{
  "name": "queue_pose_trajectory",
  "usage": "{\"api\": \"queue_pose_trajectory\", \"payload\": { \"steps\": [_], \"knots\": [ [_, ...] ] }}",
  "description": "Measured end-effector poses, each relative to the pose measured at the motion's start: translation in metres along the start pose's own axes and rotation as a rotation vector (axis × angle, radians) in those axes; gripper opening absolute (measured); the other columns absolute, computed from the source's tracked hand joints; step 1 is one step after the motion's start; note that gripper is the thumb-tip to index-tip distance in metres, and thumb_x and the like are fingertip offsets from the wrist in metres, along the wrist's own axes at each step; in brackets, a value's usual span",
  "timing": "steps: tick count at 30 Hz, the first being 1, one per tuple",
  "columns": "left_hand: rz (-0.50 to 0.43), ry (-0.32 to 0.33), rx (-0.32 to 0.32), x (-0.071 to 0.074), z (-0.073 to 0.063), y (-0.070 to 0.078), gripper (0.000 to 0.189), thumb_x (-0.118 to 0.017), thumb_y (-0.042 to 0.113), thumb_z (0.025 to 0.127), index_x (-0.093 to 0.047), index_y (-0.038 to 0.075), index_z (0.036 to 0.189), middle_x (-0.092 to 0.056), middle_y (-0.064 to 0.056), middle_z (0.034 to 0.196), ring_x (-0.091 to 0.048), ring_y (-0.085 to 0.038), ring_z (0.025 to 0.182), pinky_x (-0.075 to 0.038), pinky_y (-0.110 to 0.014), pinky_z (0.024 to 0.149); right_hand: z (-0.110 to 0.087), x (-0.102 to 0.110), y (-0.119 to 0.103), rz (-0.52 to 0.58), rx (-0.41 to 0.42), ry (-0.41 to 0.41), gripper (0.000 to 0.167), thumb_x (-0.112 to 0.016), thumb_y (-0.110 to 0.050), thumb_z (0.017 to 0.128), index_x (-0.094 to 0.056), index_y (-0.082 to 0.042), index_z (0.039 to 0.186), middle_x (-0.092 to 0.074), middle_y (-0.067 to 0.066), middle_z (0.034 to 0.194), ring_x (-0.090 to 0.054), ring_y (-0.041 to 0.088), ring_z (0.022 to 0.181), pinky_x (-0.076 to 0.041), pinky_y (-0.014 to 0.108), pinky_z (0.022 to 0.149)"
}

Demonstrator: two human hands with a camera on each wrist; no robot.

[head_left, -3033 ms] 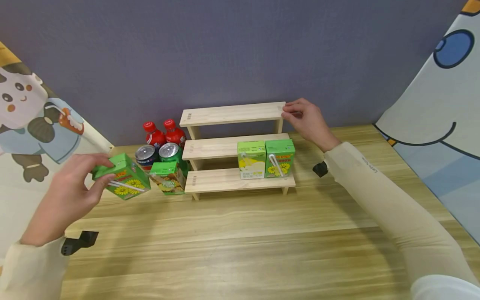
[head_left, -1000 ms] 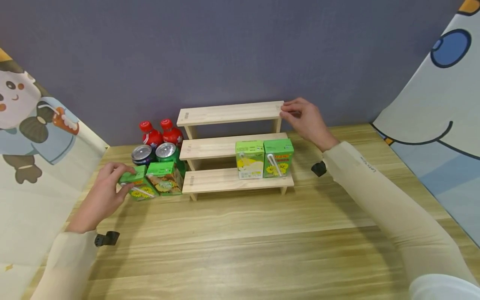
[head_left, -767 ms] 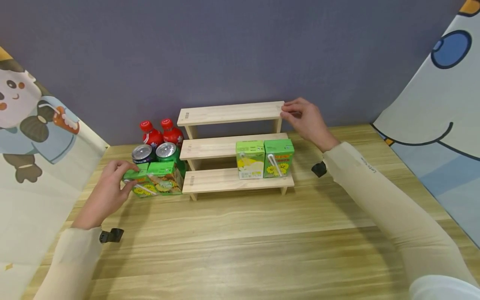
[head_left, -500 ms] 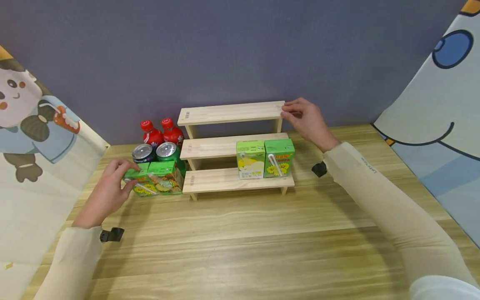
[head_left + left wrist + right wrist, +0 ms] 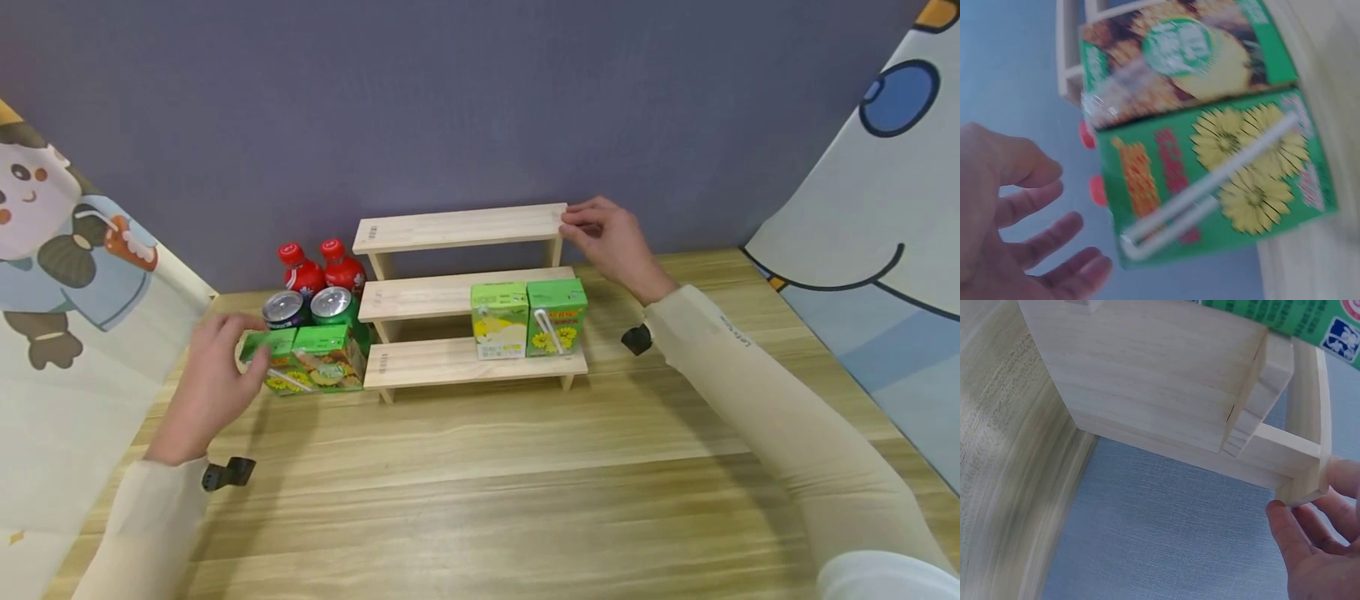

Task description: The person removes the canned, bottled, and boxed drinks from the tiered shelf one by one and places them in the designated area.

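Observation:
In the head view my left hand (image 5: 213,379) is at the left, beside a green chrysanthemum drink carton (image 5: 291,382) standing on the table. The left wrist view shows the fingers spread and apart from that carton, which has a white straw on its front. A second green carton with a brown picture (image 5: 332,360) stands right against it. My right hand (image 5: 618,250) pinches the right end of the top step of a three-step wooden shelf (image 5: 457,227). The right wrist view shows the thumb and fingers on either side of that end.
A light green carton (image 5: 501,329) and a green flower carton (image 5: 557,325) stand on the bottom step's right half. Behind the left cartons are two drink cans (image 5: 335,304) and two red bottles (image 5: 346,271). A grey wall panel (image 5: 465,100) rises behind the shelf.
My left hand has brought the flower carton down to the table, pushed it against the brown-picture carton, then let go and drawn slightly back. The right hand keeps its place on the shelf.

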State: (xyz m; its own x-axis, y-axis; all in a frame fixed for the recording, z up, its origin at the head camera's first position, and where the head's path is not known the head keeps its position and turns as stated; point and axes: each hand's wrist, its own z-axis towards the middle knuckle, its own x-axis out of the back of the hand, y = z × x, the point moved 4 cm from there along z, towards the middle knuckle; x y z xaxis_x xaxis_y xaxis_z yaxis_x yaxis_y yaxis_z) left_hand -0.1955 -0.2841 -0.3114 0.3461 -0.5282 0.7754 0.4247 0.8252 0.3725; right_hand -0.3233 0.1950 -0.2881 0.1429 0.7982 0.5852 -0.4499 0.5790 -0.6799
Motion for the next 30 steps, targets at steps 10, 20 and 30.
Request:
{"api": "queue_pose_trajectory", "payload": {
  "steps": [10, 20, 30],
  "knots": [
    [-0.024, 0.063, -0.136, -0.013, 0.022, 0.049, 0.021, -0.062, -0.003, 0.081, -0.059, -0.003, 0.101, -0.053, -0.019, 0.107, -0.043, -0.036, 0.098, -0.032, -0.047, 0.082, 0.0, 0.001, -0.001, -0.004, 0.013, 0.009, 0.029, -0.063, -0.019, 0.091, -0.067, 0.002, 0.111, -0.057, 0.009, 0.116, -0.057, 0.022, 0.101, -0.047, 0.032, 0.089],
    [-0.1, 0.011, -0.205, -0.043, 0.048, 0.101, 0.021, -0.063, 0.001, 0.083, -0.059, 0.001, 0.104, -0.054, -0.012, 0.111, -0.044, -0.029, 0.104, -0.036, -0.044, 0.085, -0.001, 0.001, 0.001, -0.003, 0.007, 0.009, 0.03, -0.063, -0.02, 0.091, -0.067, 0.001, 0.112, -0.056, 0.008, 0.116, -0.057, 0.02, 0.101, -0.047, 0.031, 0.088],
    [-0.145, -0.116, -0.329, -0.069, 0.057, 0.136, 0.027, -0.068, 0.012, 0.085, -0.061, 0.004, 0.11, -0.054, -0.008, 0.12, -0.045, -0.027, 0.11, -0.038, -0.044, 0.092, -0.003, 0.001, 0.0, 0.0, 0.0, -0.017, 0.031, -0.061, -0.022, 0.093, -0.066, -0.001, 0.115, -0.054, 0.007, 0.117, -0.056, 0.02, 0.102, -0.046, 0.03, 0.089]
  ]
}}
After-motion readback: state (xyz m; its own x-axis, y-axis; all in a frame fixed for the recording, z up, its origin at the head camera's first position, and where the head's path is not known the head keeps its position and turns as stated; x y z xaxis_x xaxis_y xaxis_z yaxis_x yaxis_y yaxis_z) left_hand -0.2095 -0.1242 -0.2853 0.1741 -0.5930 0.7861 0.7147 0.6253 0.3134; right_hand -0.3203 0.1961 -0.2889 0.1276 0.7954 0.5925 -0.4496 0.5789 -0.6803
